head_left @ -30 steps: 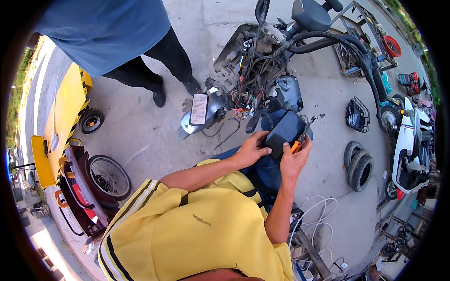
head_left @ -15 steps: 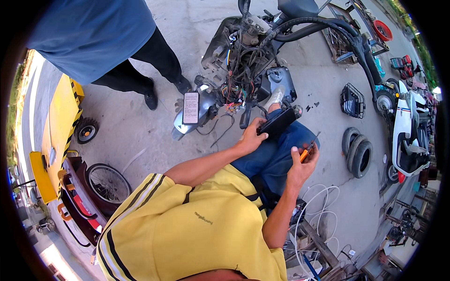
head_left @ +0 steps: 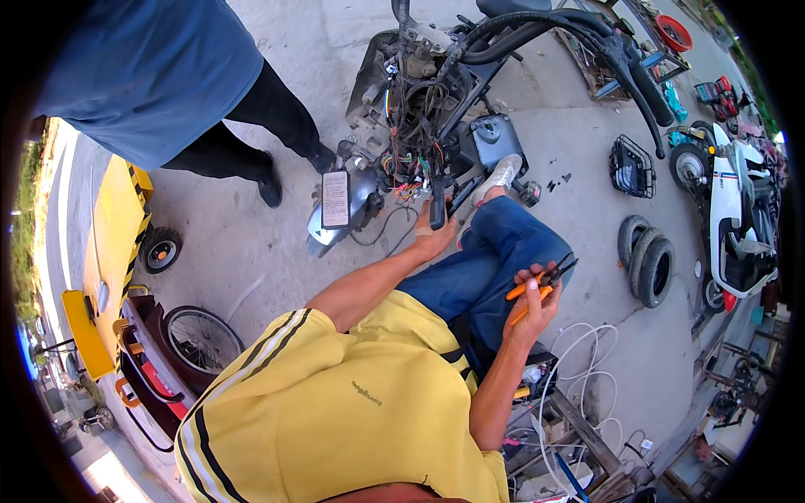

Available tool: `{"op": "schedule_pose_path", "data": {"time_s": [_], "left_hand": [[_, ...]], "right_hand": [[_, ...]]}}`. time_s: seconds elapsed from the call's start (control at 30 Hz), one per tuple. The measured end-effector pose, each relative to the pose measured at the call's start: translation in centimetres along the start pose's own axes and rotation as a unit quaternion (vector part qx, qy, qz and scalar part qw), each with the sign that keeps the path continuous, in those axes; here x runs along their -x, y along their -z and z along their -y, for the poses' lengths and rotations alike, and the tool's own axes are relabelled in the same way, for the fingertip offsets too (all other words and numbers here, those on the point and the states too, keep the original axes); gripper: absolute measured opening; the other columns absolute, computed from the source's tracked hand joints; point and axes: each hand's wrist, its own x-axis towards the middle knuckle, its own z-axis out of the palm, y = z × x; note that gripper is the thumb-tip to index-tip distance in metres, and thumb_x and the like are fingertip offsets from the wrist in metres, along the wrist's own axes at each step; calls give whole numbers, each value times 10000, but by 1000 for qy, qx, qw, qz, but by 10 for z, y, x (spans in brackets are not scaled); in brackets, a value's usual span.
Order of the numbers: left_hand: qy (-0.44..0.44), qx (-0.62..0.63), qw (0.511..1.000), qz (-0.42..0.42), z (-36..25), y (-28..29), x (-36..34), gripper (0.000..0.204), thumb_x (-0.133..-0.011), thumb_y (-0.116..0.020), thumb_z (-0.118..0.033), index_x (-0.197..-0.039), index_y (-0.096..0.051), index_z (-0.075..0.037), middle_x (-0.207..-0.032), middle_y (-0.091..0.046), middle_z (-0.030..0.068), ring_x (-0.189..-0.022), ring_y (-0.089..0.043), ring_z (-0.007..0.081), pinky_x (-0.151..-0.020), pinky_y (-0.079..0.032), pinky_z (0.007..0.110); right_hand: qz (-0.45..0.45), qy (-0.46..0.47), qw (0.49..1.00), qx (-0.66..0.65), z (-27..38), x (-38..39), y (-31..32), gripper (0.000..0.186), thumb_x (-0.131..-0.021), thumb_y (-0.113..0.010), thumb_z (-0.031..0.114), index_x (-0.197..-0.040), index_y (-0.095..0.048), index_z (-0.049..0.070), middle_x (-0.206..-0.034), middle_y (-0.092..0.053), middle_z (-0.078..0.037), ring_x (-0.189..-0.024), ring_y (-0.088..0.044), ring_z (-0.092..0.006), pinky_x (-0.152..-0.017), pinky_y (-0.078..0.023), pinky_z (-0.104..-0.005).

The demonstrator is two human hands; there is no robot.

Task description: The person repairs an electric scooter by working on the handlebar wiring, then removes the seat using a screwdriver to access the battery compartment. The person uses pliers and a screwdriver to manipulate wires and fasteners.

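My right hand [head_left: 532,303] grips pliers [head_left: 521,312] with orange handles; their dark jaws point up and right, above my bent knee. Farther forward, my left hand [head_left: 433,236] reaches to the stripped front of a scooter [head_left: 419,109]. It holds a flat black box-shaped part [head_left: 463,194], mostly hidden behind a hanging black handlebar grip [head_left: 438,205] and my fingers. Just above that hand, a bundle of coloured wires [head_left: 411,168] with connectors hangs loose. A phone [head_left: 335,199] with a lit screen of text rests on the silver fender [head_left: 359,189].
A person in a blue shirt [head_left: 159,75] stands at the left. Old tyres [head_left: 656,272], a black wire basket [head_left: 631,168] and a white scooter [head_left: 728,205] are at the right. Loose white tubing [head_left: 591,356] lies near my right elbow. A spoked wheel [head_left: 201,337] is at the left.
My left hand has moved forward and left with the black part, behind the hanging grip. In my right hand, the pliers have turned and their handles now show spread apart.
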Motion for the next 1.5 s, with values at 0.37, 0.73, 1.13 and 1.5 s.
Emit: {"op": "schedule_pose_path", "data": {"time_s": [0.37,0.73,1.13,1.5], "left_hand": [[40,-28,998,30,4,13,-10,593,-876,-697,-176,-1413,-474,-60,-1291,-545,229,-1208,-556,437,-1007,-480,530],[-93,145,954,246,-89,73,44,416,-964,-702,-167,-1328,-603,8,-1365,-602,194,-1250,-594,373,-1053,-480,438],[-198,213,916,277,-222,102,86,423,-884,-819,-75,-1258,-664,49,-1175,-675,117,-1096,-646,210,-973,-507,324],[-132,299,878,348,-228,96,103,289,-954,-737,-78,-1205,-635,22,-1174,-651,55,-1065,-610,150,-982,-474,311]], "right_hand": [[78,-36,975,-206,-3,-1,13,535,-1080,-544,276,-1539,-415,33,-1371,-572,-172,-1273,-592,-343,-1108,-482,-527],[61,-97,963,-244,6,22,34,649,-1023,-610,69,-1598,-309,96,-1188,-621,-160,-1072,-671,-306,-908,-587,-490],[-87,46,991,88,0,58,6,662,-968,-709,20,-1538,-373,36,-962,-704,-84,-807,-663,-135,-723,-551,-309],[-102,210,929,287,21,81,21,732,-934,-676,64,-1554,-289,16,-1162,-723,-269,-967,-731,-457,-786,-600,-496]]}}
